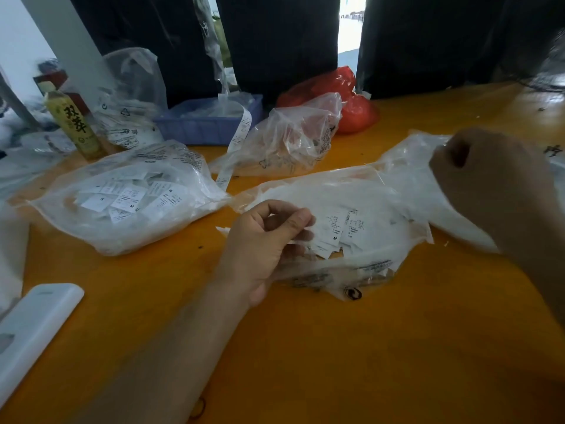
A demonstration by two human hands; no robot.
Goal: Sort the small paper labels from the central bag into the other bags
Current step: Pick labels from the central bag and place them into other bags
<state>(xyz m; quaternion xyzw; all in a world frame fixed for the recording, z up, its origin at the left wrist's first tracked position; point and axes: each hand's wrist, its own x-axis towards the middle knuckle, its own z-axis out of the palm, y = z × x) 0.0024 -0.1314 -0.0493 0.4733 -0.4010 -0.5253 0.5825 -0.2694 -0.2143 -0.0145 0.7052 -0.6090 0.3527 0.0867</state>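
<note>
Left hand (266, 240) is pinching a small paper label (276, 221) right at the mouth of the central bag (351, 209), loose labels just right of its fingertips. Right hand (486, 185) is curled up, raised over the clear bag (406, 166) just right of it; can't tell what it holds. Left of the central bag, another bag (128, 197) of labels

Garment workshop: bagged size labels (128, 197)

Right hand (489, 185) motion-blurred, contents of curled fingers unclear; label print (342, 228) in central bag (351, 191) unreadable; white object (33, 328) cut off at left edge.
</note>
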